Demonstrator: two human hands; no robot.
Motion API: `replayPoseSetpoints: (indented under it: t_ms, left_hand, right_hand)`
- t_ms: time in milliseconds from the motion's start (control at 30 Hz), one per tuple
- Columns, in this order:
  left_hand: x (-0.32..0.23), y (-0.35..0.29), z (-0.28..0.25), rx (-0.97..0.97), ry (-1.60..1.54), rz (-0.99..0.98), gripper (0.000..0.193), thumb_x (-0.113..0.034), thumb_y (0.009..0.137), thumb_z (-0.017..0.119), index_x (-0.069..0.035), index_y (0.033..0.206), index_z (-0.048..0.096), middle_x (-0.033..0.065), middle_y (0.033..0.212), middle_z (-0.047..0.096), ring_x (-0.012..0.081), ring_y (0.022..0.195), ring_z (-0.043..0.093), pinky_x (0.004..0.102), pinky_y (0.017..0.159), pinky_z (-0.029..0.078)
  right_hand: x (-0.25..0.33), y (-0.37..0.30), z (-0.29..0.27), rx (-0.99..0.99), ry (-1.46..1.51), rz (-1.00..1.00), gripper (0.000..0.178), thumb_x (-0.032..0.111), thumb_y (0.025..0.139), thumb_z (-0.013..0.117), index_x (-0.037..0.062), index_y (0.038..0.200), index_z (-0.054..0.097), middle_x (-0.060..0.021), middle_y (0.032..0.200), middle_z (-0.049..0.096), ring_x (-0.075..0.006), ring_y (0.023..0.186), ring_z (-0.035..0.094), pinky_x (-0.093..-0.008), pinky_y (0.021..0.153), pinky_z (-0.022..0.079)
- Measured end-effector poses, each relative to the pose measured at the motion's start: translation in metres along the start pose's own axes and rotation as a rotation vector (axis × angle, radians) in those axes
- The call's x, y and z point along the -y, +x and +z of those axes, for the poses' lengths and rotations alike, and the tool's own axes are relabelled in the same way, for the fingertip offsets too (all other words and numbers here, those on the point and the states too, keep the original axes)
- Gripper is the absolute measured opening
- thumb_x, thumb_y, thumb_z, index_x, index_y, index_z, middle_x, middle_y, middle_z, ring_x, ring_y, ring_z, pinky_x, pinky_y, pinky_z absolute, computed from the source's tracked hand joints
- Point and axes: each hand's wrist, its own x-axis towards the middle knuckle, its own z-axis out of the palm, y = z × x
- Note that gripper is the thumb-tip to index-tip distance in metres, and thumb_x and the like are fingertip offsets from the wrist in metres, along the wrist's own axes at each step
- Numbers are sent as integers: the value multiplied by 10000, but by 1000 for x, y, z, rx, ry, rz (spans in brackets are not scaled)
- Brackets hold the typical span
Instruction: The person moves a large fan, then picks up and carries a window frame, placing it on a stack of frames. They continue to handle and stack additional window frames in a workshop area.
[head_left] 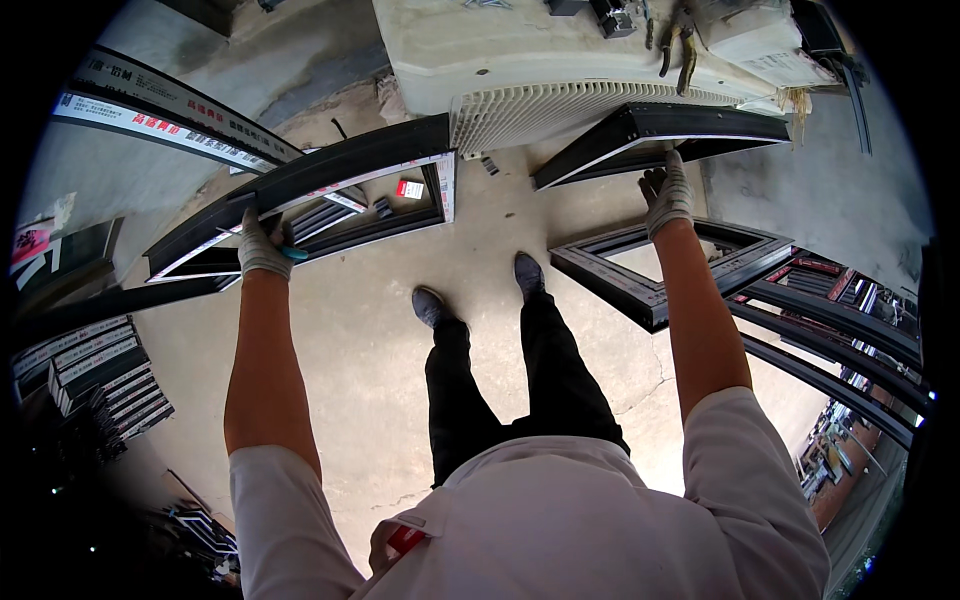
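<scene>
My left hand [263, 247], in a pale glove, is closed around a tool with a teal handle [295, 253]; the rest of the tool is mostly hidden. That hand also rests against the top edge of a long black metal window frame [350, 160], which stands tilted at the left. Over at the right, my gloved right hand [668, 197] grips the near edge of a second black frame [640, 122], its thumb pointing up along it. Just below that hand lies another rectangular black frame [605, 285], flat and low.
A cream-coloured cabinet with a grille [560, 110] stands ahead, with pliers [680, 50] on top. Long wrapped profiles [170, 125] lean at the far left. Stacked bars [110, 375] lie at the left, and dark rails [830, 310] extend at the right. Concrete floor [540, 370] spreads around my shoes.
</scene>
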Motion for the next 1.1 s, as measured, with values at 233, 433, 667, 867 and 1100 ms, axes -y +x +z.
replayPoseSetpoints:
  t_ms: [233,433,667,867,1100]
  left_hand:
    - [11,-7,12,-5,69,15,307,-430,839,685,-155,975,666,0,934,703,103,624,566,228,581,500]
    - [41,-39,28,133,11,-27,371,-462,900,618,-104,985,661,70,1026,712,86,433,445,200,460,403]
    - [105,-114,35,73,26,-31,398,-440,915,603,-71,1062,583,105,1107,686,77,376,336,202,519,431]
    - [225,-186,-10,-41,252,-307,442,-437,932,575,-47,1139,568,108,1125,678,83,387,321,252,559,458]
    - [315,-269,-33,-82,383,-511,408,-418,913,621,-59,1106,607,65,934,706,128,675,562,281,522,506]
  right_hand:
    - [26,73,14,104,154,178,572,513,842,678,103,1212,532,-96,1158,589,-265,1038,575,-422,976,452]
    - [30,108,28,-8,31,163,524,440,872,673,84,1230,536,-133,1255,577,-299,1113,564,-442,1031,416]
    - [30,130,33,201,324,304,356,277,974,497,105,1282,545,-102,1322,564,-281,1225,520,-490,1088,381]
    - [23,141,17,270,381,372,315,269,954,566,104,1222,567,-116,1254,599,-317,1140,568,-537,974,477]
    - [7,119,-29,158,343,409,407,401,917,612,142,1231,582,-51,1254,617,-252,1143,571,-468,984,465]
